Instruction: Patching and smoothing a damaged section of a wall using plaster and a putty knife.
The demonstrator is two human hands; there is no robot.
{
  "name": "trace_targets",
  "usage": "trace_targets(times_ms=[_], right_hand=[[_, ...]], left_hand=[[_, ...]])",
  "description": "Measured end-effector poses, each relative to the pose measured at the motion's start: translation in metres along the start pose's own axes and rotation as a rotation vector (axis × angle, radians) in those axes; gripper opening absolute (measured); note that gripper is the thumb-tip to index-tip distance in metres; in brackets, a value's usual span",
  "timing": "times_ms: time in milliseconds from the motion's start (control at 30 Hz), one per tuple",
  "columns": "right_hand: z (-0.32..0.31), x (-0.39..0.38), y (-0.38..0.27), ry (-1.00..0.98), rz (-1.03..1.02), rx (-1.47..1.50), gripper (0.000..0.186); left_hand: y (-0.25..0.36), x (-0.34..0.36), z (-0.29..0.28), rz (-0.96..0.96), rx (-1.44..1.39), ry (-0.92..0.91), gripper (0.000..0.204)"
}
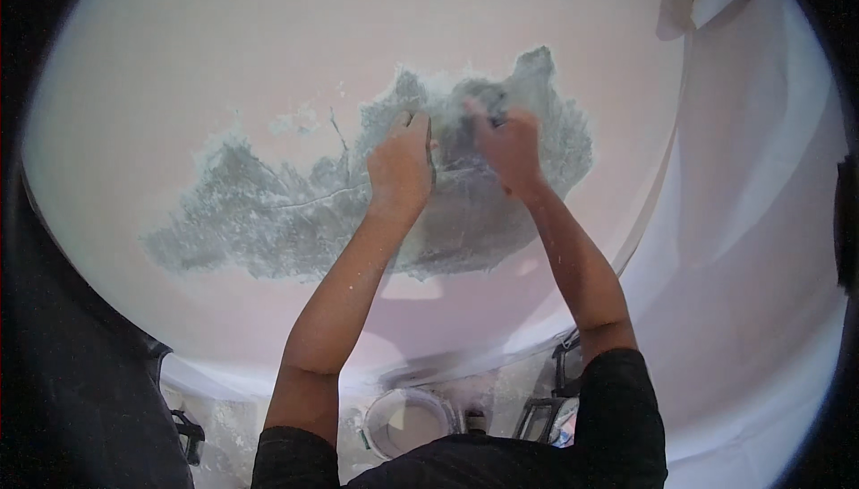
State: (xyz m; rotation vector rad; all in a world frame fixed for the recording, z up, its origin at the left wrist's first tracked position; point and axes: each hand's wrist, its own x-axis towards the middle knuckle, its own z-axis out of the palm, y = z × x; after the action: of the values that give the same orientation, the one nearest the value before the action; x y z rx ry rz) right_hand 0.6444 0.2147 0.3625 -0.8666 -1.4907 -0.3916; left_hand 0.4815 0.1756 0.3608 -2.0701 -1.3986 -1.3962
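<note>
A wall (268, 33) in pale pinkish white fills most of the view, with a large ragged patch of bare grey (483, 221) across its middle. My left hand (400, 165) is closed at the patch, its fingers bent around a thin, dark-edged thing that I cannot make out. To its right my right hand (512, 144) is curled at the upper part of the patch and smeared by motion. A blurred dark shape lies by its fingers; what they grip cannot be told. Thin cracks and whitish dust mark the grey area.
A round, pale bucket (409, 424) stands on the dusty, spattered floor (237, 422) below me. Black frame-like parts (540, 417) are beside it on the right. Pale sheeting (743, 247) hangs along the right side; dark material (76, 373) covers the lower left.
</note>
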Motion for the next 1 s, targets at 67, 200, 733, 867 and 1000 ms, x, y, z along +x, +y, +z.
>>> trace_targets(times_ms=[67,200,733,867,1000], right_hand=[[-0.008,0.003,-0.01,-0.072,0.139,0.073,0.045],[-0.004,0.007,0.001,-0.029,0.043,0.156,0.043],[-0.001,-0.002,-0.012,-0.077,0.172,0.238,0.049],[0.003,0.0,-0.002,-0.043,0.122,0.014,0.049],[0.001,0.005,-0.005,0.102,0.058,0.061,0.046]], left_hand=[[0.001,0.0,0.0,-0.008,-0.015,-0.008,0.017],[0.002,0.001,-0.001,0.009,-0.009,-0.001,0.017],[-0.001,0.001,0.002,0.011,0.048,-0.036,0.02],[0.002,0.001,-0.001,0.021,0.018,-0.019,0.019],[0.001,0.003,-0.001,0.014,0.039,-0.022,0.018]])
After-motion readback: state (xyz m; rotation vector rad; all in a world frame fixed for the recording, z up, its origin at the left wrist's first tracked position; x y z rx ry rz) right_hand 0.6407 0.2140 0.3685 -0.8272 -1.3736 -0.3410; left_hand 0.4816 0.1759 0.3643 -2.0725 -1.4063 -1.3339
